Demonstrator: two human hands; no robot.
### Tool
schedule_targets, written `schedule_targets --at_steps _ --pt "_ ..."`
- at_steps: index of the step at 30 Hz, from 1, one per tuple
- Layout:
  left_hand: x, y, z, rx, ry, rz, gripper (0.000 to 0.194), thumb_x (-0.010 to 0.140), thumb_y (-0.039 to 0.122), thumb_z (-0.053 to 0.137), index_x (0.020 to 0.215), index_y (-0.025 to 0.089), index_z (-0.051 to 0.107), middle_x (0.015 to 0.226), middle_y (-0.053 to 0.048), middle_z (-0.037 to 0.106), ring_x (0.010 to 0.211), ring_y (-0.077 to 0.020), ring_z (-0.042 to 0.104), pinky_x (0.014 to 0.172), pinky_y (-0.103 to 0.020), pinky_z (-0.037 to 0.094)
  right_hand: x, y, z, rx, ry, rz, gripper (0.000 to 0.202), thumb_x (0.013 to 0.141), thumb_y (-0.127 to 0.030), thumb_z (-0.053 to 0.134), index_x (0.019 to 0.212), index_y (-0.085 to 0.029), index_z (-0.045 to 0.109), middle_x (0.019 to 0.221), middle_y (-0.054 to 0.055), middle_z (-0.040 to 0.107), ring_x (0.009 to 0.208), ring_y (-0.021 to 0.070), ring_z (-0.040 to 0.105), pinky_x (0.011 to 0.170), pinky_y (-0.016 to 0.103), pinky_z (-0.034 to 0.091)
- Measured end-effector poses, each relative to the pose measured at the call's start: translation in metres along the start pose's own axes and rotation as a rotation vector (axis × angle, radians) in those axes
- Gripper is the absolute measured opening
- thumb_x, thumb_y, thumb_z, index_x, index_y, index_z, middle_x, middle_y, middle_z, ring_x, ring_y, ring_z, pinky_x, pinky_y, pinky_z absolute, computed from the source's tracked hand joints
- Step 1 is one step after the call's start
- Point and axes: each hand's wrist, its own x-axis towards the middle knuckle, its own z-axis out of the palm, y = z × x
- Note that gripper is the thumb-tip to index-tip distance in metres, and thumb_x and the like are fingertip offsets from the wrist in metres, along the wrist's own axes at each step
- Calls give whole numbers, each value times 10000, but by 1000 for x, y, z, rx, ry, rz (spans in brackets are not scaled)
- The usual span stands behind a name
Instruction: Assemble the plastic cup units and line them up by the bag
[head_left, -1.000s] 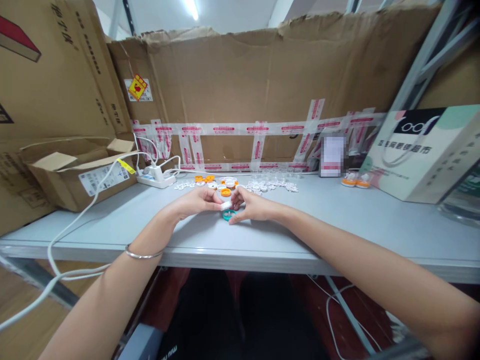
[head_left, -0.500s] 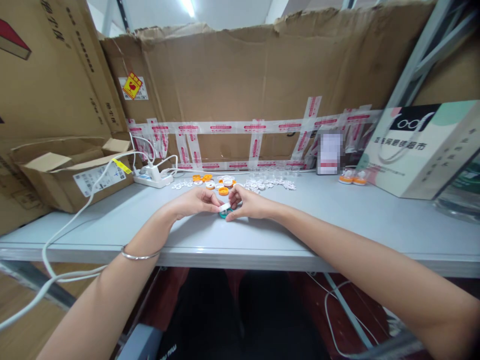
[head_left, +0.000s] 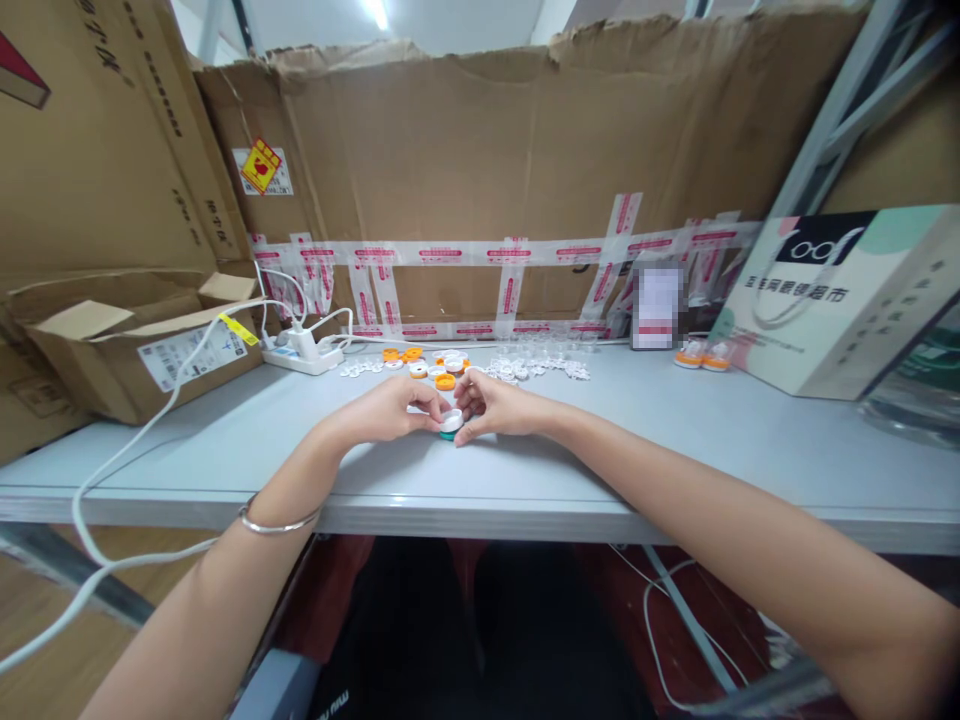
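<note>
Near the middle of the table, a round white plastic part (head_left: 451,419) sits level on a green round base (head_left: 449,435). My left hand (head_left: 405,408) pinches the white part from the left, thumb and fingers closed at its rim. From the right, my right hand (head_left: 491,408) curls around the green base, its thumb low against the side. Just behind the hands lie an orange ring (head_left: 445,382) and other orange and white round parts (head_left: 451,362). Several small white pieces (head_left: 517,369) are scattered to their right.
A white power strip (head_left: 304,355) with cables and an opened carton (head_left: 135,340) stand at the left. Toward the right are a phone (head_left: 656,305), two orange-based parts with clear tops (head_left: 703,355) and a paper bag (head_left: 832,300). Large cardboard (head_left: 450,150) closes off the back.
The white part was tilted over the green base and now lies level on it. Both hands stay close together around the parts. The view has shifted slightly.
</note>
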Motion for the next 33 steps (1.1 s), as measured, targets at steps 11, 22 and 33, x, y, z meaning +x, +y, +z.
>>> schedule_targets --at_steps 11,22,33 --pt "-1 10 2 126 -14 52 140 776 297 572 800 185 654 976 -27 683 889 -178 604 803 -260 424 -3 2 -4 46 -69 -39 479 584 -144 730 894 -202 369 857 -19 535 759 100 568 718 279 493" --pt "6 16 4 201 10 6 171 753 260 591 897 170 612 895 -39 662 848 -193 582 729 -262 413 -4 2 1 0 -19 -79 454 586 -148 715 878 -193 370 862 2 536 766 114 558 726 300 479" --pt "15 23 5 229 -43 -30 121 723 215 590 825 161 629 871 -47 663 783 -203 568 662 -272 388 -2 3 0 -16 -2 -69 450 598 -136 717 879 -199 372 929 19 552 835 128 578 778 314 488"
